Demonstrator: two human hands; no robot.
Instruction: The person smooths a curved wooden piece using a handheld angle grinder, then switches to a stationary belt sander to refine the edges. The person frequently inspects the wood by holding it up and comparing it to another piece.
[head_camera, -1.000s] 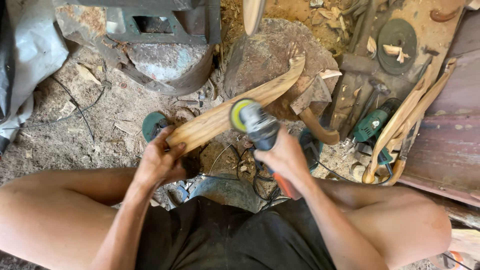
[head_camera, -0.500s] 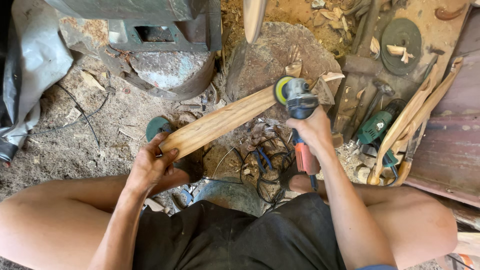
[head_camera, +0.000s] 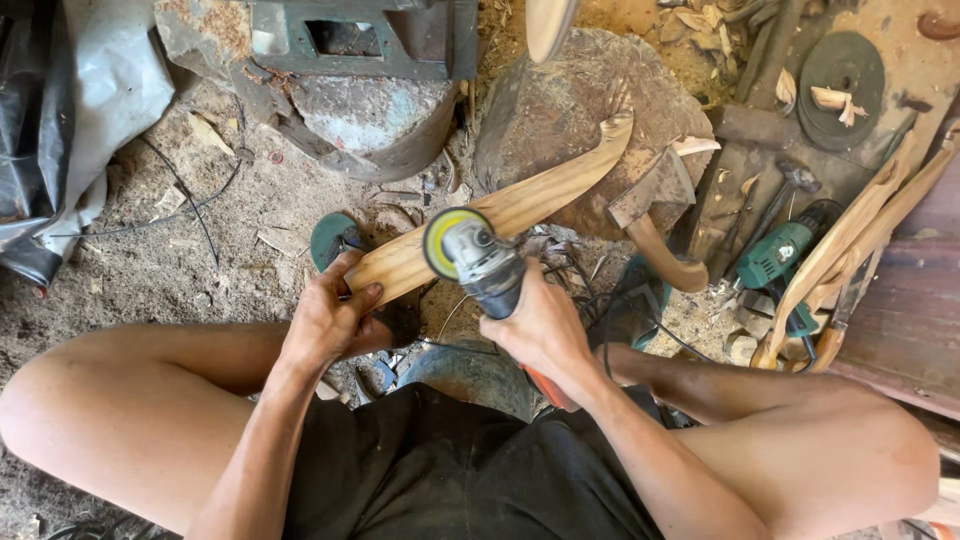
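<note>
On the near side of the big round grey tree-stump block (head_camera: 570, 110), a long curved plank of pale carved wood (head_camera: 500, 215) lies slanted, its hooked tip resting up on the block and its broad lower end low toward the person's lap. That prop seems to keep the plank steady and at an angle. The left hand (head_camera: 330, 320) is closed around the lower end, thumb on top, apparently bracing it against sliding. The right hand (head_camera: 540, 325) is wrapped around the body of a grey angle grinder with a yellow-rimmed sanding disc (head_camera: 470, 255), the disc touching the plank's middle, face toward the wood. Right of the block lie a wooden-handled axe (head_camera: 655, 215) and a green power drill (head_camera: 780, 255). Sawdust and chips cover the dirt floor (head_camera: 150, 270) left of the block.
</note>
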